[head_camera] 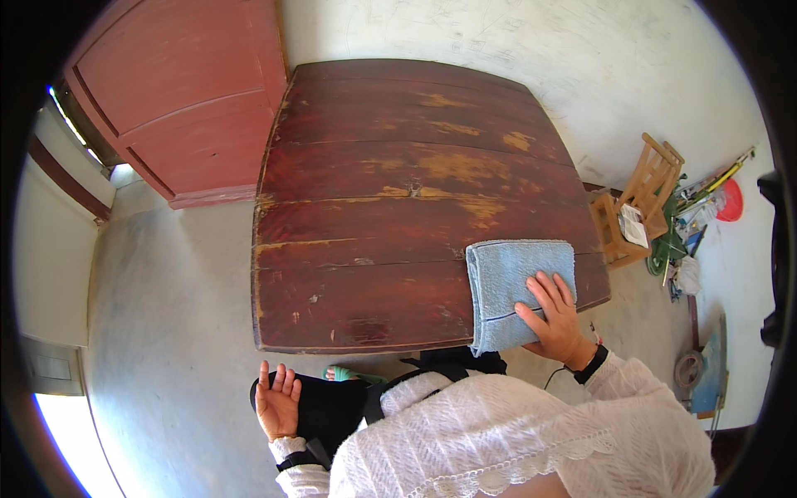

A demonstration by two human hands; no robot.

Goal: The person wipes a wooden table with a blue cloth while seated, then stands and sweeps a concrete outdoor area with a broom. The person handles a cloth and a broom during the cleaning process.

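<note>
A folded light blue cloth towel (498,274) with a dark stripe lies at the near right corner of a worn, dark red wooden table (373,230), its near edge hanging a little past the tabletop. My right hand (551,317) rests on the towel with fingers spread; whether it grips the towel's edge cannot be told. My left hand (278,401) is off the table, palm up beside my lap, with nothing in it. Both wrists wear black straps. The tabletop's paint has rubbed away in patches, showing yellowish wood.
A red panelled wooden door (187,106) stands beyond the table's left side, and a whitish wall behind it. Right of the table are wooden chairs (650,180) with a paper item on one, a red plastic basin (730,200), long poles and assorted bags.
</note>
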